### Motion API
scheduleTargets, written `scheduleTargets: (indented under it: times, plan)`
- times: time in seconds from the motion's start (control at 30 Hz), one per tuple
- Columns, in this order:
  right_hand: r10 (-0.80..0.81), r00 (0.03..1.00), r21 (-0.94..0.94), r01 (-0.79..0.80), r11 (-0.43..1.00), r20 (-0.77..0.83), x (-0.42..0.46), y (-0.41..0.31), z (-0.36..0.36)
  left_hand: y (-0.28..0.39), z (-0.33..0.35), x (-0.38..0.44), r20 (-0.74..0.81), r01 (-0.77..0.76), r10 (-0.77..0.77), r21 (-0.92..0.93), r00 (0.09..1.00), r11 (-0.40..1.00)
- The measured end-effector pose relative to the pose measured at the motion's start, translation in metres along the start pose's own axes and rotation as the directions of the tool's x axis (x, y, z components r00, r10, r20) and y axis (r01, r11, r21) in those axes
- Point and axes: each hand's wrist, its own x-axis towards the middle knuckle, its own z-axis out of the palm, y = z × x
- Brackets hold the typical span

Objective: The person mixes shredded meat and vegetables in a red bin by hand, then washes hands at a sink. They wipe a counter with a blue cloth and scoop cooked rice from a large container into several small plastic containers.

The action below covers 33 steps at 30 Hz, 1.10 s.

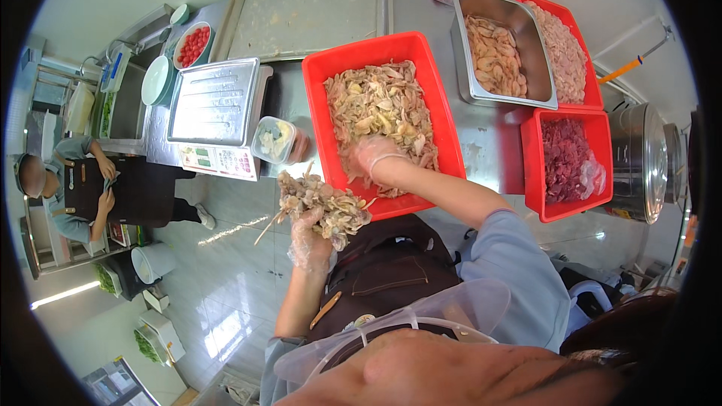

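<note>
A red plastic tub stands before me at the counter's edge, filled with torn pieces of pale meat, probably poultry. My right hand, in a clear disposable glove, reaches into the near left part of these pieces. Its fingertips are buried, so I cannot see what they grasp. My left hand, gloved the same way, holds up a ragged clump of meat with thin strands sticking out. The clump is just outside the tub's near left corner.
Left of the tub are a weighing scale, a clear plastic container and a bowl of red pieces. A metal tray lies behind. To the right stand a steel pan of shrimp and a red tub of dark meat. Another person stands far left.
</note>
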Motion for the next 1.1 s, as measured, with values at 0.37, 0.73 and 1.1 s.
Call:
scheduleTargets:
  times: [0.37, 0.73, 1.1]
  plan:
    - [0.094, 0.996, 0.259, -0.087, 0.962, -0.013, -0.015, -0.004, 0.061, 0.015, -0.037, -0.034, -0.154, -0.092, 0.085, -0.039, 0.984, 0.995]
    - [0.315, 0.848, 0.174, -0.265, 0.948, -0.425, -0.064, -0.023, 0.002, 0.086, -0.115, -0.087, -0.019, -0.111, 0.110, -0.099, 0.994, 0.989]
    - [0.894, 0.448, 0.951, 0.269, -0.152, 0.017, -0.071, 0.029, 0.022, 0.207, -0.278, -0.168, -0.310, -0.276, 0.180, -0.302, 0.934, 0.912]
